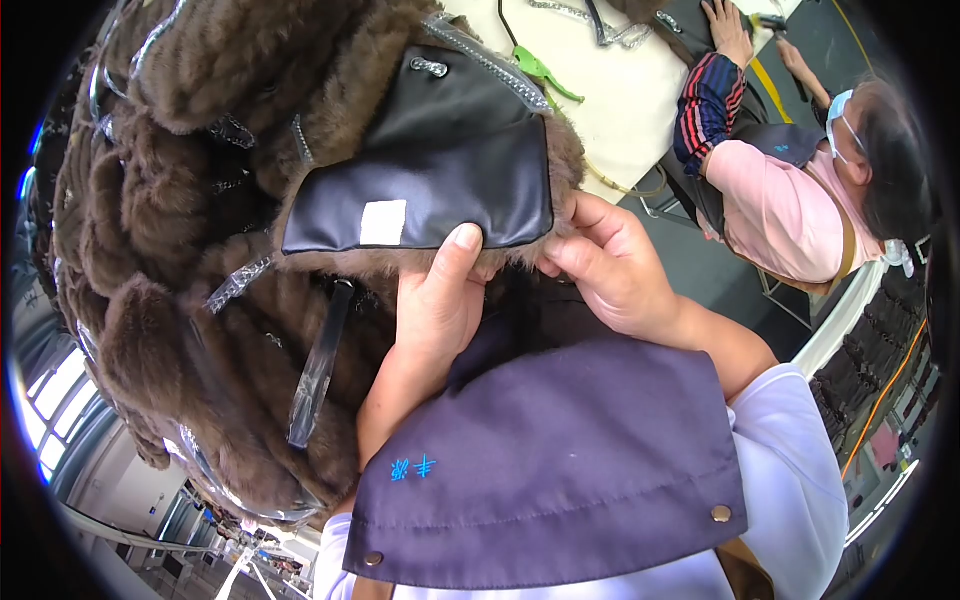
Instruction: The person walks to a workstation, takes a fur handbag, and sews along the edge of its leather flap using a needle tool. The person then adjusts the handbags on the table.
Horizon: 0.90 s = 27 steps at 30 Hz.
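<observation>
From the head camera, the workroom shows a white table (605, 125) at the top, with green snips (540, 72) lying on it, and brown fur pieces (165, 195) heaped all down the left side. Over at the right a co-worker in a pink top (775, 205) leans in at the table, one hand (730, 35) flat on a dark piece. Close in front of the person, just above the dark apron (560, 450), is a glossy black panel (430, 190) edged in brown fur, with a white patch (383, 222) near its lower edge. The left hand (440, 305) grips that edge, thumb on the black face and fingers mostly hidden beneath. The right hand (625, 270) has thumb and forefinger closed together on the fur at the lower right corner. A dark strap (320, 375) in clear plastic lies left of the left wrist.
</observation>
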Each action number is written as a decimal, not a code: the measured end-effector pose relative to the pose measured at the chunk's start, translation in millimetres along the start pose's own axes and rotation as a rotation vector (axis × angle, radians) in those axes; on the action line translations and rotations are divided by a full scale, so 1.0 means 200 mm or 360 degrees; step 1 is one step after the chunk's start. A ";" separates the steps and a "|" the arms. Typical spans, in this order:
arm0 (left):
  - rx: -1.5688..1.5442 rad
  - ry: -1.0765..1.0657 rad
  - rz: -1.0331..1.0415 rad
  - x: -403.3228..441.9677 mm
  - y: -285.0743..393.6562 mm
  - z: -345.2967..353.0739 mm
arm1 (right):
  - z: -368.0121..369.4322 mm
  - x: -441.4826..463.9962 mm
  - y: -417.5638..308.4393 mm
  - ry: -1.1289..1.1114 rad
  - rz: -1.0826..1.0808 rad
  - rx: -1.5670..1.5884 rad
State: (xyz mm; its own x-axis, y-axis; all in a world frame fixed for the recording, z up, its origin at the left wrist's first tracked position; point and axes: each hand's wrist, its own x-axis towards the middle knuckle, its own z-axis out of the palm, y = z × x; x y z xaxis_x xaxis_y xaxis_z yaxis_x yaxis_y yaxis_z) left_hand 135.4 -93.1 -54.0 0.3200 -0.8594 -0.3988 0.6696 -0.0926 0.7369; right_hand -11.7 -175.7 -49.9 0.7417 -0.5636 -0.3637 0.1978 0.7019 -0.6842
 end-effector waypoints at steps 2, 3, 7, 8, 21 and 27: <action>0.0008 -0.0055 -0.0004 0.00 -0.02 -0.04 | -0.02 0.00 0.00 -0.0175 -0.0053 0.0036; 0.0017 -0.0112 -0.0006 0.00 -0.02 -0.06 | 0.00 0.00 -0.02 -0.0174 -0.0051 0.0036; 0.0137 -0.0047 0.0064 0.00 -0.01 0.00 | 0.05 0.00 -0.05 -0.0046 0.0008 0.0050; 0.0177 -0.0010 0.0103 0.00 -0.01 0.02 | 0.05 0.00 -0.04 0.0000 0.0059 -0.0003; 0.0620 -0.0054 0.0078 0.02 -0.03 -0.01 | -0.06 0.01 0.04 0.0198 -0.0041 -0.0111; -0.0074 0.0509 0.0317 0.12 0.01 -0.20 | -0.15 0.02 0.04 0.0493 -0.0080 -0.0096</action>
State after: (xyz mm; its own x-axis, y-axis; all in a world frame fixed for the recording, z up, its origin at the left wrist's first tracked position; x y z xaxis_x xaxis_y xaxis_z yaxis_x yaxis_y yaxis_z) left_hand 171.2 -93.5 -82.9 0.6350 -0.6572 -0.4060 0.6006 0.0895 0.7945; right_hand -26.1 -184.8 -75.2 0.4996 -0.7092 -0.4975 0.1842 0.6481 -0.7390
